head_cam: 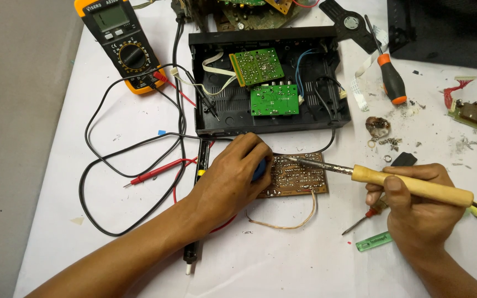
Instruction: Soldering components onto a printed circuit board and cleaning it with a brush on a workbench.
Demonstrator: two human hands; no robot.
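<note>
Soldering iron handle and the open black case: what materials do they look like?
Soldering iron handle, in the right hand: looks like wood, pale tan with a smooth satin finish. Open black case: probably moulded plastic, matte, with ribbed vent slots in the floor; painted metal can't be ruled out.

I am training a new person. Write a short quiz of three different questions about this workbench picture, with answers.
1. True or false: the right hand holds a soldering iron with a wooden handle.
2. What does the left hand press on?
3. Where is the orange-handled screwdriver: A) inside the black case, B) right of it, C) under the multimeter?

Key: 1 true; 2 the brown circuit board; 3 B.
</note>
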